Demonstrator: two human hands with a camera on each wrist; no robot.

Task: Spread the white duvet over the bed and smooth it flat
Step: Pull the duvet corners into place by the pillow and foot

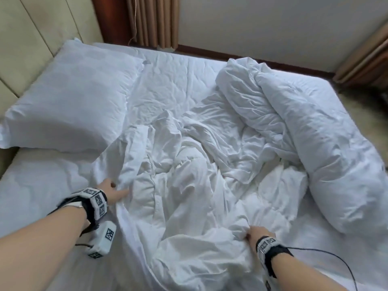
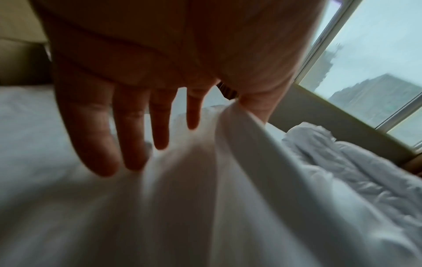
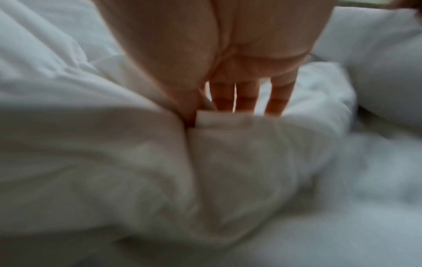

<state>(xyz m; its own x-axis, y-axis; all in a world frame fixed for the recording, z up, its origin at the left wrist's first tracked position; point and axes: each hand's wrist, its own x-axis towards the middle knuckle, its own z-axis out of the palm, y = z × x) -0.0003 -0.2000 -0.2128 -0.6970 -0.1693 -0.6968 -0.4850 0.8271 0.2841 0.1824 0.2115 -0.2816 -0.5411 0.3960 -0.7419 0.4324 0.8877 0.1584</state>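
The white duvet [image 1: 199, 164] lies crumpled in a heap across the middle of the bed [image 1: 172, 80], with a thick rolled part [image 1: 315, 133] along the right side. My left hand [image 1: 113, 190] reaches into a fold at the heap's left edge. In the left wrist view its fingers [image 2: 137, 117] hang straight and touch the cloth [image 2: 205, 198], and a fold rises up beside the thumb. My right hand [image 1: 260, 234] grips a bunched fold at the near edge. In the right wrist view the thumb and fingers [image 3: 228, 94] stand on either side of that fold [image 3: 223, 122], which hides the fingertips.
A large white pillow [image 1: 69, 97] lies at the left against the padded headboard [image 1: 31, 38]. Bare sheet shows between pillow and heap. Brown curtains [image 1: 153, 22] and a wall stand beyond the far edge, a window [image 2: 365, 63] is nearby, and floor [image 1: 367, 114] lies to the right.
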